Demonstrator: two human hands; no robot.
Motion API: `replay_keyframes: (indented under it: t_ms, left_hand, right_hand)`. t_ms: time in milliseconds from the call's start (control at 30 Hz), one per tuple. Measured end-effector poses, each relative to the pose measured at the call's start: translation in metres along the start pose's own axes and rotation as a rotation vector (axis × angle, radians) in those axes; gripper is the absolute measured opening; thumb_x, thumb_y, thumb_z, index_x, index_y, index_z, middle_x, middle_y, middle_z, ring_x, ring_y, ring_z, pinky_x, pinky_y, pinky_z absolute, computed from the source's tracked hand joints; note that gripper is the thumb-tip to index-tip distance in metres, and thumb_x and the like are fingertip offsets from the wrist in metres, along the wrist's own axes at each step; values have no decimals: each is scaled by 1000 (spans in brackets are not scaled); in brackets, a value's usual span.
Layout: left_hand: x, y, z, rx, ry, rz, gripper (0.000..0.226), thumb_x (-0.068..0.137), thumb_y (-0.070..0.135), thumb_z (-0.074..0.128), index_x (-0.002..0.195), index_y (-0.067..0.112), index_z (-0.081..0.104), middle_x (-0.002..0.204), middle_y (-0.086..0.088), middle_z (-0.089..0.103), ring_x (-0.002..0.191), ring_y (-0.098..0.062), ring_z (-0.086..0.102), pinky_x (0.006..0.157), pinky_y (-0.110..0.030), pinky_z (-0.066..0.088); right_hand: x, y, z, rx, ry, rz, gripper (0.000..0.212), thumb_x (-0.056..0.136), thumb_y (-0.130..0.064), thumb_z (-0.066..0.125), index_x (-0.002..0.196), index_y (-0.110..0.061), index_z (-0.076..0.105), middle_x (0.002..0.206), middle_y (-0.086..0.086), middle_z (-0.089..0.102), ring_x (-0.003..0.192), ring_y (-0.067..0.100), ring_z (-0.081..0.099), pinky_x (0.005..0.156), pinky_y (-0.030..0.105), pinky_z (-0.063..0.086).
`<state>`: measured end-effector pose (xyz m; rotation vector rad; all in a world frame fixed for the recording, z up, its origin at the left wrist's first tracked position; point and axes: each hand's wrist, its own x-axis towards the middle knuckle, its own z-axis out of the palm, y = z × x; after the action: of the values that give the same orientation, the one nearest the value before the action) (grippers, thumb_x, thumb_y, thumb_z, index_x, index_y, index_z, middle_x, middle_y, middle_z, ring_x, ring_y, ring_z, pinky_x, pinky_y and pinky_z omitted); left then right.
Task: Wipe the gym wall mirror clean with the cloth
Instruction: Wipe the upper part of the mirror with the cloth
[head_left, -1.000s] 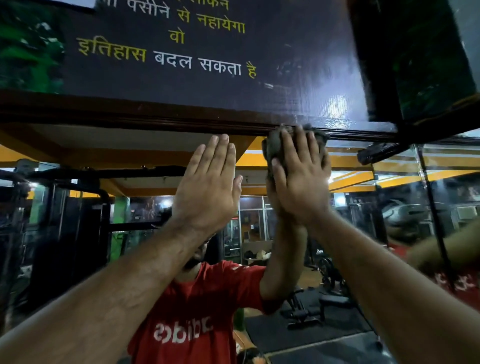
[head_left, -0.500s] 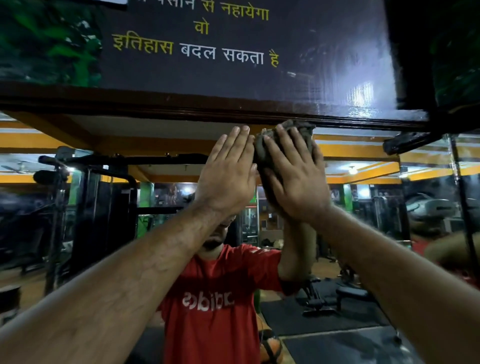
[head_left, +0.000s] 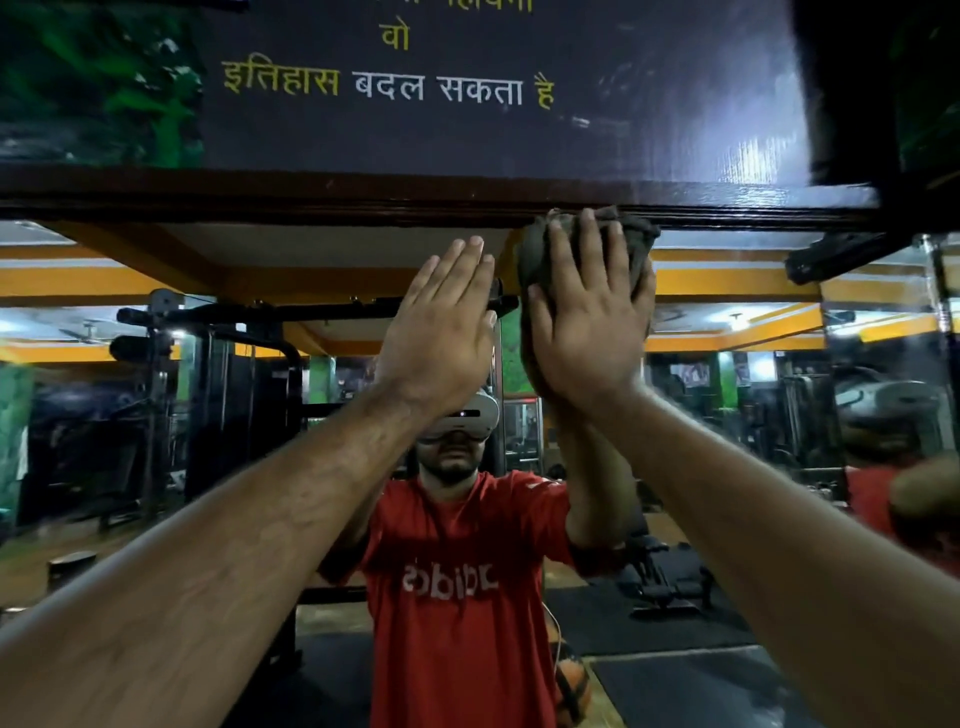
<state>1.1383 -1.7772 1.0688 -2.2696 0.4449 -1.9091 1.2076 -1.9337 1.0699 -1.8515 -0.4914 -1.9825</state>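
Observation:
The wall mirror (head_left: 727, 415) fills the lower part of the view and reflects the gym and a person in a red shirt. My right hand (head_left: 587, 322) presses a bunched dark grey cloth (head_left: 535, 260) flat against the glass, right under the mirror's dark wooden top frame (head_left: 311, 197). The cloth shows above and to the left of my fingers. My left hand (head_left: 441, 332) lies flat on the glass just left of the cloth, fingers straight and together, holding nothing.
Above the frame is a dark painted wall panel (head_left: 649, 104) with yellow and white lettering. A vertical seam (head_left: 935, 322) between mirror panels runs at the far right. Gym machines appear only as reflections.
Both hands and the cloth have slid left along the top edge of the mirror, and the two hands have come closer together. The cloth stays under my right palm.

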Motion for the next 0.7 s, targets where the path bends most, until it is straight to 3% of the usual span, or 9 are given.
replay_keyframes:
  t_ms: [133,267,433,567,600,700]
  left_hand:
    - [-3,-13,-3,81,56,-32,57,106,27,35,158,3,26,166,-14,20,156,-23,13,128,-37,7]
    - [-6,-19,2,93,33,-35,58,108,31,28,158,3,23,167,-14,16,156,-23,8,128,-38,5]
    - [-5,-20,-8,-20,21,-32,58,106,27,37,158,4,25,167,-13,18,156,-22,9,127,-36,3]
    - [-10,-36,-17,43,43,-64,62,105,31,36,159,5,20,168,-13,14,156,-23,7,127,-37,1]
    - [-13,-40,-15,75,22,-64,64,105,34,33,160,5,17,168,-13,11,157,-23,4,127,-38,1]
    - [-18,-43,-9,116,8,-49,66,104,39,23,159,3,16,168,-16,9,157,-26,3,127,-41,1]
  right_hand:
    - [1,15,-3,-28,-41,-314,63,103,-48,37,162,-26,36,170,6,29,158,30,24,124,62,19]
    - [5,1,2,-31,31,-12,64,102,-49,37,161,-24,38,171,6,29,158,30,24,124,61,17]
    - [-5,4,1,-51,-27,-275,62,103,-48,37,161,-26,38,170,5,31,158,28,25,125,59,19]
    - [8,-14,2,-40,15,91,66,101,-51,33,162,-27,35,172,5,26,159,29,21,124,61,17]
    - [3,-28,4,-38,-4,88,67,100,-52,32,163,-27,33,172,5,25,159,30,20,124,60,16]
    - [-21,-32,3,-65,-65,-227,64,103,-51,33,162,-27,36,171,4,28,158,29,25,121,60,21]
